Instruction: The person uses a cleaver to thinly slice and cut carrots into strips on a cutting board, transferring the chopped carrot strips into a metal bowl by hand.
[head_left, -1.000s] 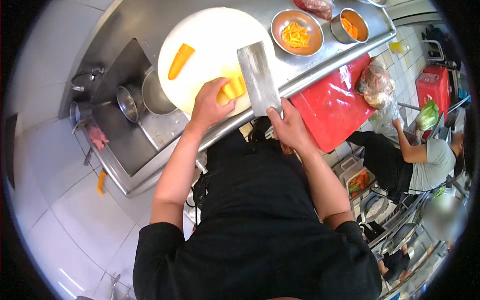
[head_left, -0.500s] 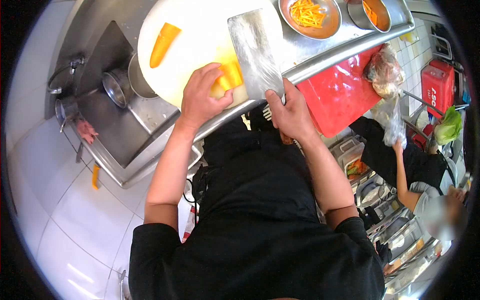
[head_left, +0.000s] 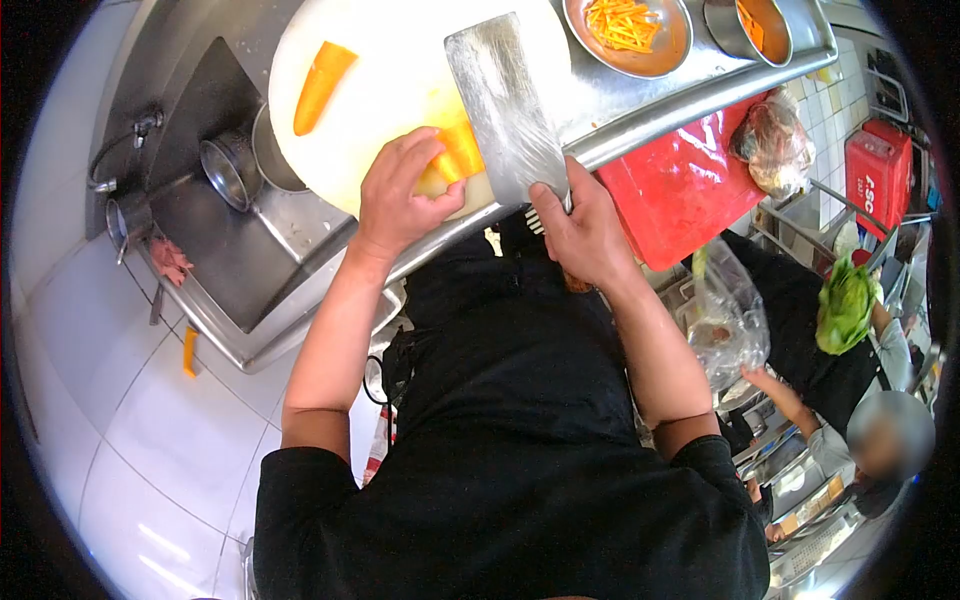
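The thick carrot piece sits on the round white board, close to the board's near rim, by the front edge of the counter. The left hand pinches it between the thumb and the bent fingers. The right hand grips the big cleaver, with its thumb pressed on the side of the blade; the other fingers are mostly hidden, so I cannot tell just how they wrap the handle. The blade is right beside the carrot piece, but I cannot tell if they touch. To cut well here, the left fingertips should tuck back, and that thumb should hide behind them, because it looks near the sharp side. A flat side of the carrot facing down should help stop it rolling. Slow, straight cuts should make even bits, like the thin strips in the bowl near the counter's far right corner.
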